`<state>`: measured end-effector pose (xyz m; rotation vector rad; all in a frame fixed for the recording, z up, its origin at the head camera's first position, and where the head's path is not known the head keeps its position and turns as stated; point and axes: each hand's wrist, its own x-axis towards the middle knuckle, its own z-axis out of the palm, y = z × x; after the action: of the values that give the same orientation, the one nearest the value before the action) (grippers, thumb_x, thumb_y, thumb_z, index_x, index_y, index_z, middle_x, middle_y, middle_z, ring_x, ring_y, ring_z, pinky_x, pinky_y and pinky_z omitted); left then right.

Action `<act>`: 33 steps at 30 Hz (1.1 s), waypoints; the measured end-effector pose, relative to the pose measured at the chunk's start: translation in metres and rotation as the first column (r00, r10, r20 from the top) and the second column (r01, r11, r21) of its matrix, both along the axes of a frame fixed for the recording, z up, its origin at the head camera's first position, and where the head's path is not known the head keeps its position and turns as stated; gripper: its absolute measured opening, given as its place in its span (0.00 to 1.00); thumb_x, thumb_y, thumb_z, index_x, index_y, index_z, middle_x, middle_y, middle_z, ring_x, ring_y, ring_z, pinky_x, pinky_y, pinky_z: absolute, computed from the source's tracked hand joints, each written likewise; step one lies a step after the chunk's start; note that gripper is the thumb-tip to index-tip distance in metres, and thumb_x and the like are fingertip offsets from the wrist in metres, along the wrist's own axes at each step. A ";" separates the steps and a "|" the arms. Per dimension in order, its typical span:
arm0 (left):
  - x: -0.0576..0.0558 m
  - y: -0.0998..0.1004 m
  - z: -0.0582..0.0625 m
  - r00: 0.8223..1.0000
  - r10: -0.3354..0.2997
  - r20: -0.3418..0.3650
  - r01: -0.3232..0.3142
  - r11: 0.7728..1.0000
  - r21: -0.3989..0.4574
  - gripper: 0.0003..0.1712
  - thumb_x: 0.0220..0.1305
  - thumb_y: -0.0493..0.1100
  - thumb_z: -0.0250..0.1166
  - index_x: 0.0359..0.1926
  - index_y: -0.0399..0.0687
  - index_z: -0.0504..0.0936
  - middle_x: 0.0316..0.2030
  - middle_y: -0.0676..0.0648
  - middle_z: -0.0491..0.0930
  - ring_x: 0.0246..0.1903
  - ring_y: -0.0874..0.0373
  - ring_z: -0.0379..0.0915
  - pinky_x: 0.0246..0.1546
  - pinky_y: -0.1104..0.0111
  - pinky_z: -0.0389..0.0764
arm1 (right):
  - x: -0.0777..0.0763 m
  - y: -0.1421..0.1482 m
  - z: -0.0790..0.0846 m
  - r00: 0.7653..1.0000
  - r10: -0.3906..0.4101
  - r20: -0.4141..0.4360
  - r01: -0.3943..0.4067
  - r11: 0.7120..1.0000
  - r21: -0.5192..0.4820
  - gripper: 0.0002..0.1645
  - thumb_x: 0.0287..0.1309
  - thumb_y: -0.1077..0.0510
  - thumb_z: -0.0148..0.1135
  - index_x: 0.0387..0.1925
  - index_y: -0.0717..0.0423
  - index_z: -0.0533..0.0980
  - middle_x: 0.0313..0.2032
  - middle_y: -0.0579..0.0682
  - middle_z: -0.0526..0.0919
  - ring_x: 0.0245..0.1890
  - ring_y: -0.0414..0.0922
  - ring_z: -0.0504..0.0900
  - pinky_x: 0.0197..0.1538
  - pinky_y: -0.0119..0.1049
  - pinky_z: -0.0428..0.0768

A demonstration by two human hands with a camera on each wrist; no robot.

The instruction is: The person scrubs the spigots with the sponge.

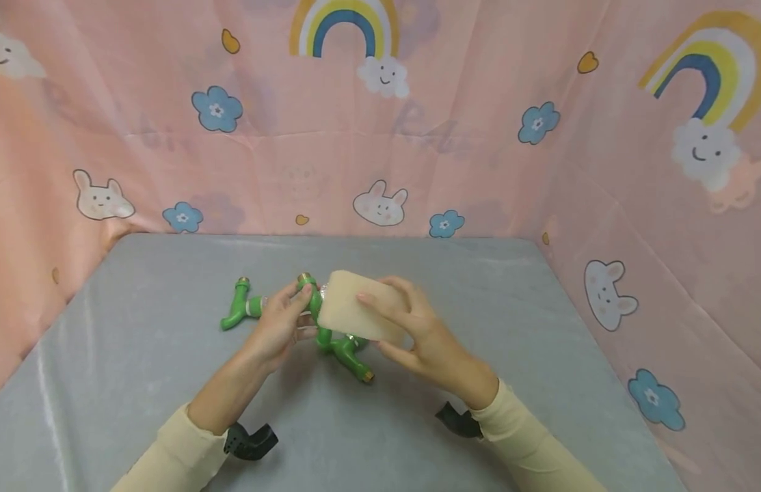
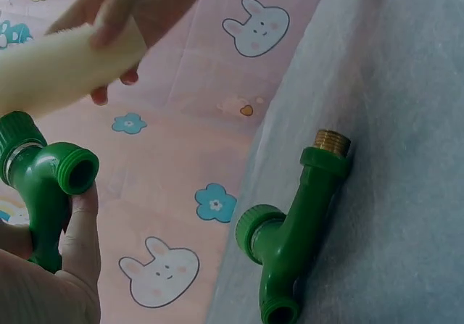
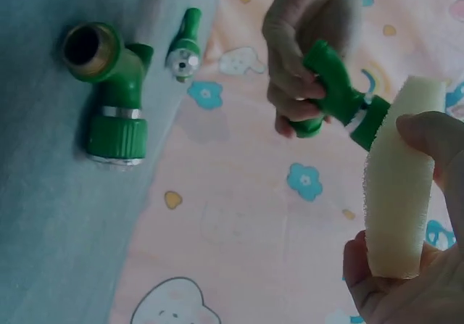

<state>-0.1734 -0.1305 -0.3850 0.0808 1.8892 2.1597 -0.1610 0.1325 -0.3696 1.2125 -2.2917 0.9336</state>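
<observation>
My left hand (image 1: pixel 282 324) grips a green plastic tap (image 2: pixel 45 183) by its body, lifted above the table. Its ribbed round knob points toward the sponge. In my right hand (image 1: pixel 426 335) is a thick cream sponge (image 1: pixel 355 307), pinched between thumb and fingers. The sponge's face meets the knob end of the held tap in the right wrist view, apparently touching it. A second green tap (image 1: pixel 237 311) with a brass threaded end lies left of my left hand. Another green tap (image 1: pixel 351 355) lies below the sponge, partly hidden by it in the head view.
A grey cloth-covered table (image 1: pixel 140 383) spreads under everything. Pink printed curtain (image 1: pixel 263 157) encloses the back and sides. Black curved pieces (image 1: pixel 251 441) sit at both wrists by the cream sleeves (image 1: pixel 183 451).
</observation>
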 end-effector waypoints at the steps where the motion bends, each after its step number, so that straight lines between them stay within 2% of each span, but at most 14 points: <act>1: 0.000 0.000 0.000 1.000 -0.013 0.004 0.013 1.000 0.002 0.29 0.81 0.55 0.44 0.69 0.40 0.63 0.36 0.58 0.84 0.36 0.63 0.85 0.46 0.64 0.88 | 0.000 0.000 -0.001 1.000 -0.010 -0.016 0.010 1.000 0.011 0.43 0.53 0.64 0.72 0.70 0.42 0.70 0.66 0.61 0.66 0.65 0.57 0.69 0.55 0.50 0.85; 4: 0.000 0.000 0.000 0.999 -0.045 0.022 0.044 0.999 0.013 0.31 0.82 0.55 0.41 0.73 0.39 0.58 0.39 0.57 0.84 0.36 0.63 0.85 0.46 0.65 0.88 | -0.003 0.001 -0.002 0.999 -0.034 -0.035 0.034 0.999 0.016 0.42 0.51 0.67 0.72 0.68 0.44 0.73 0.65 0.62 0.67 0.65 0.58 0.69 0.53 0.50 0.85; 7: -0.001 -0.001 0.000 0.998 -0.048 0.040 0.047 0.998 0.043 0.31 0.82 0.55 0.40 0.74 0.38 0.58 0.41 0.57 0.82 0.35 0.64 0.83 0.44 0.68 0.87 | -0.007 0.007 0.000 0.995 -0.093 -0.036 0.094 0.995 0.016 0.40 0.49 0.69 0.71 0.65 0.47 0.76 0.64 0.63 0.68 0.63 0.61 0.69 0.52 0.52 0.85; 11: 0.000 0.000 0.002 0.999 -0.038 0.018 0.038 0.998 0.050 0.29 0.82 0.54 0.42 0.71 0.39 0.61 0.43 0.58 0.82 0.39 0.64 0.83 0.44 0.67 0.87 | -0.013 0.016 0.002 0.986 -0.159 0.042 0.160 0.987 -0.014 0.40 0.49 0.70 0.69 0.66 0.49 0.75 0.65 0.62 0.68 0.61 0.61 0.69 0.50 0.51 0.82; 14: 0.002 0.001 0.003 0.999 -0.033 -0.041 0.033 0.999 -0.019 0.28 0.82 0.53 0.44 0.71 0.42 0.62 0.38 0.58 0.84 0.41 0.63 0.85 0.46 0.64 0.88 | -0.012 0.019 0.006 0.985 -0.111 0.132 0.122 0.989 -0.080 0.40 0.52 0.68 0.68 0.69 0.50 0.72 0.66 0.61 0.67 0.61 0.58 0.70 0.48 0.45 0.81; 17: 0.003 0.002 0.004 0.993 -0.019 -0.120 0.006 0.994 -0.105 0.26 0.82 0.51 0.46 0.71 0.42 0.64 0.36 0.55 0.86 0.40 0.62 0.86 0.47 0.61 0.88 | -0.006 0.015 0.010 0.986 -0.022 0.165 0.039 0.994 -0.105 0.39 0.55 0.64 0.67 0.70 0.48 0.71 0.66 0.60 0.67 0.58 0.56 0.74 0.47 0.41 0.82; 20: 0.004 0.003 0.004 0.976 -0.004 -0.217 -0.035 0.984 -0.175 0.25 0.81 0.49 0.47 0.71 0.41 0.65 0.45 0.41 0.86 0.45 0.55 0.86 0.46 0.58 0.89 | 0.002 0.009 0.011 0.985 0.037 0.171 -0.027 0.998 -0.065 0.38 0.57 0.61 0.67 0.70 0.45 0.71 0.67 0.60 0.68 0.58 0.55 0.75 0.47 0.39 0.83; 22: 0.005 0.004 0.004 0.961 0.004 -0.275 -0.064 0.976 -0.210 0.24 0.81 0.48 0.49 0.70 0.40 0.66 0.54 0.34 0.81 0.50 0.48 0.84 0.47 0.56 0.89 | 0.006 0.006 0.011 0.982 0.046 0.182 -0.040 0.999 -0.036 0.37 0.57 0.61 0.67 0.70 0.44 0.72 0.67 0.60 0.67 0.59 0.55 0.74 0.48 0.39 0.84; 24: 0.006 0.004 0.005 0.945 0.007 -0.327 -0.088 0.968 -0.233 0.24 0.81 0.47 0.49 0.68 0.39 0.67 0.55 0.30 0.79 0.51 0.46 0.82 0.48 0.55 0.88 | 0.008 0.004 0.011 0.978 0.045 0.205 -0.042 0.999 -0.019 0.37 0.57 0.61 0.67 0.69 0.44 0.73 0.67 0.60 0.67 0.61 0.56 0.73 0.49 0.39 0.83; 26: 0.007 0.005 0.005 0.932 0.018 -0.362 -0.110 0.966 -0.235 0.22 0.81 0.46 0.49 0.66 0.38 0.68 0.51 0.33 0.80 0.50 0.48 0.83 0.48 0.56 0.89 | 0.009 0.005 0.010 0.972 0.036 0.231 -0.034 0.999 -0.012 0.37 0.57 0.63 0.66 0.69 0.45 0.73 0.67 0.60 0.67 0.59 0.55 0.73 0.48 0.38 0.83; 29: 0.007 0.004 0.007 0.922 0.042 -0.386 -0.135 0.967 -0.218 0.21 0.81 0.45 0.49 0.65 0.38 0.69 0.41 0.40 0.81 0.43 0.58 0.83 0.46 0.60 0.89 | 0.006 0.007 0.009 0.959 0.030 0.281 -0.026 1.000 -0.017 0.38 0.56 0.65 0.65 0.69 0.45 0.73 0.67 0.60 0.67 0.57 0.54 0.74 0.46 0.36 0.82; 33: 0.004 0.000 0.007 0.929 0.082 -0.361 -0.157 0.970 -0.185 0.21 0.81 0.46 0.47 0.65 0.39 0.68 0.39 0.45 0.81 0.40 0.62 0.83 0.45 0.61 0.89 | -0.001 0.012 0.008 0.944 0.008 0.330 -0.004 1.000 -0.013 0.38 0.57 0.65 0.63 0.70 0.45 0.72 0.67 0.59 0.66 0.56 0.54 0.74 0.47 0.37 0.81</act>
<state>-0.1698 -0.1301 -0.3781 0.3376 2.3702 2.1160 -0.1623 0.1442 -0.3613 1.1279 -2.5318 1.2324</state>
